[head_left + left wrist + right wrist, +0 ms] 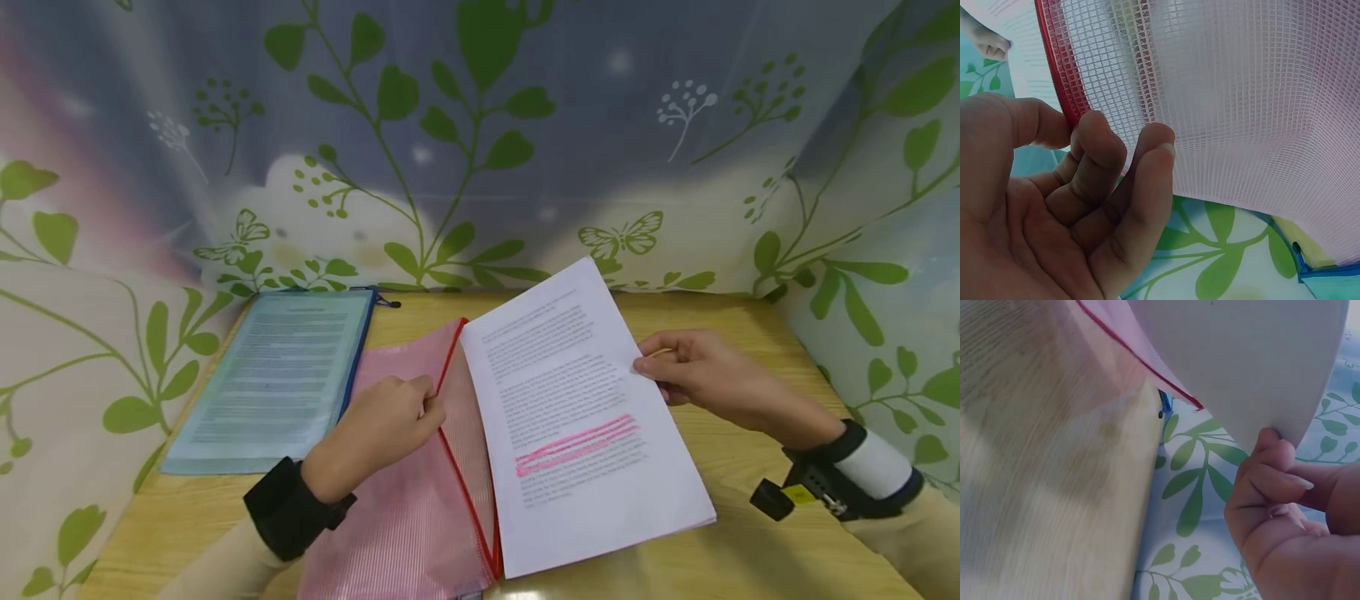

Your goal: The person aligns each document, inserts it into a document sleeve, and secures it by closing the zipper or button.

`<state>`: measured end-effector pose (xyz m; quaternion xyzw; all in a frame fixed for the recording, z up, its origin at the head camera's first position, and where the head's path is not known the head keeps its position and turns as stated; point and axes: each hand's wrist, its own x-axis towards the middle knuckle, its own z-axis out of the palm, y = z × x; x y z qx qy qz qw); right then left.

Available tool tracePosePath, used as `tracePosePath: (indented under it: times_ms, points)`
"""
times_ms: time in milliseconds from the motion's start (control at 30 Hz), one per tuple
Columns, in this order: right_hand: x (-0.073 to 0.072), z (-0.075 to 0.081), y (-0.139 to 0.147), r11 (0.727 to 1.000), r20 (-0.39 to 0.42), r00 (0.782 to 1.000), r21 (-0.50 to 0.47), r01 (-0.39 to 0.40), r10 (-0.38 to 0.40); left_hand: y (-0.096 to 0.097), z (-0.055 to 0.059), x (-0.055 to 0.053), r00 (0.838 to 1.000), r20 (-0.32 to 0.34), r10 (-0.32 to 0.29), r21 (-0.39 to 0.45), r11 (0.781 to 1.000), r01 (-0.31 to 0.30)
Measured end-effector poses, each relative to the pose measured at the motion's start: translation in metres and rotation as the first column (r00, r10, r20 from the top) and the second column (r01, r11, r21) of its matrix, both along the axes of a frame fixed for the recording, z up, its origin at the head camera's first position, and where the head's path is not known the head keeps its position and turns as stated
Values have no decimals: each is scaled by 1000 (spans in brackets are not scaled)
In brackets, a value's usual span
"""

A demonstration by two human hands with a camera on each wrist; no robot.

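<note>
A pink mesh zipper pouch (397, 517) with a red zipper edge lies in front of me, its mouth parted on the right. My left hand (382, 429) pinches the pouch's red edge between thumb and fingers; the left wrist view shows the grid mesh (1222, 81) beside the fingertips. My right hand (697, 375) pinches the right edge of a stack of printed paper (570, 392), with pink highlighter lines across its lower half. The stack is tilted and overlaps the pouch opening. In the right wrist view the paper's plain back (1254, 356) rises above the fingers.
A blue-green zipper pouch (262, 375) with a printed sheet inside lies at the left of the wooden table (765, 383). Its dark zipper pull (390, 303) sticks out at the top right corner. A leaf-patterned curtain (480, 167) stands behind and at both sides.
</note>
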<state>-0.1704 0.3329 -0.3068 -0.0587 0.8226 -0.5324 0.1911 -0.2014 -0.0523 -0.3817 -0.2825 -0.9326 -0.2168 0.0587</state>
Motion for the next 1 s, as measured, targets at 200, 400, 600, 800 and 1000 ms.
tracePosePath:
  times_ms: [200,400,600,800,1000]
  points:
    - [-2,-9,-7,999,-20,999,-22,36,-36,3,-1,0,1000,21,-4,-18,1000,5]
    - [-3,-15,-10,998,-46,997,-17,53,-54,3,0,0,1000,19,0,-26,1000,0]
    - [-2,-17,-10,998,-78,995,1,70,-70,2,2,-1,1000,-21,-8,-24,1000,8]
    - [-1,-20,-11,997,-80,994,-29,78,-80,4,1,0,1000,8,-15,-11,1000,15]
    - [1,-27,-14,995,-52,995,-56,84,-87,7,-1,2,999,27,-18,2,1000,18]
